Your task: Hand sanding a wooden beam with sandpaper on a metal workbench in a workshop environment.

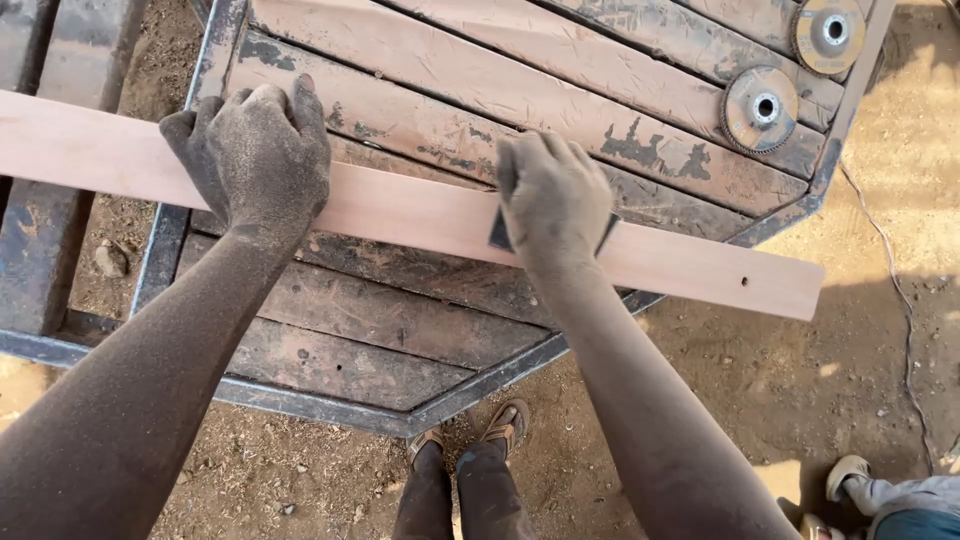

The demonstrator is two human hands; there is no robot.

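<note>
My left hand (pixel 255 150) is clamped down over the long, pale pink, smooth-planed wooden board (pixel 700 268), fingers curled over its far edge and palm pressing it flat. My right hand (pixel 553 195) is closed around a small dark folded sheet, sandpaper by the look of it (pixel 500 235), with its corners poking out either side of my fist against the face of the board. The board lies across the weathered workbench of reddish wooden planks in a dark steel frame (pixel 190 235), touching the top and bridging well past the frame on both sides. Its long axis runs from the left edge of my view down to the right, dipping slightly that way, and the right end hangs free over the sandy ground (pixel 800 400) with a small hole near its tip. I judge it a light, thin, stiff piece, dusty and so a little slippery under a palm. The unsupported end would likely spring or chatter if pressed, so the sound place to hold it is where it rests on the bench, flat from above, as my left hand does. Two round grey flap discs (pixel 762 108) sit on the far planks, well apart from my hands. My sandalled feet (pixel 470 435) stand below the bench corner, and another person's shoe (pixel 850 472) shows at the lower right.
</note>
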